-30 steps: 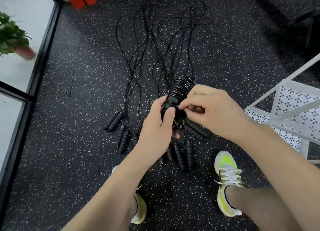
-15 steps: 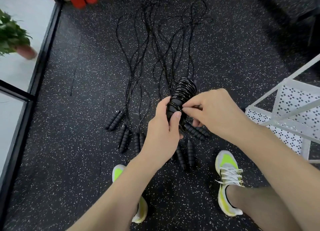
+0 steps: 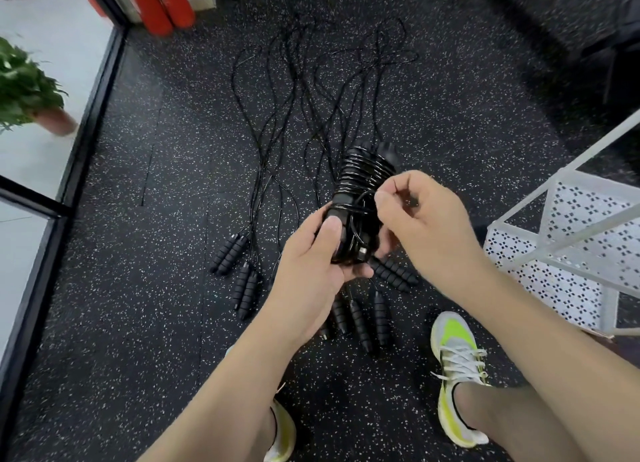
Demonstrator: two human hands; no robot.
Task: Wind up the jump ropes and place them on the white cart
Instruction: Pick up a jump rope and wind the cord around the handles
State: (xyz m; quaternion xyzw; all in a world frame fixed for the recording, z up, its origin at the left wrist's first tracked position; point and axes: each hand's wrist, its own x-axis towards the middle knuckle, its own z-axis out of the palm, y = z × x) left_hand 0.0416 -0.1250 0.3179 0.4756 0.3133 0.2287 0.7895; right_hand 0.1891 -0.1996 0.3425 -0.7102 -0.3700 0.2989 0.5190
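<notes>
Underfoot, the speckled black rubber floor (image 3: 138,323) carries the unwound jump ropes (image 3: 277,122), their cords strung away from me and foam handles (image 3: 228,253) nearest my shoes. To my right stands the white cart (image 3: 568,253), its perforated shelves bare where visible. My left hand (image 3: 311,271) grips the wound rope bundle (image 3: 360,198) mid-air; my right hand (image 3: 426,222) pinches its loose cord end.

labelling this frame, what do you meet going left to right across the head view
potted plant → red cylinders → pair of rope handles on the floor → left hand → wound jump rope → right hand → white cart
</notes>
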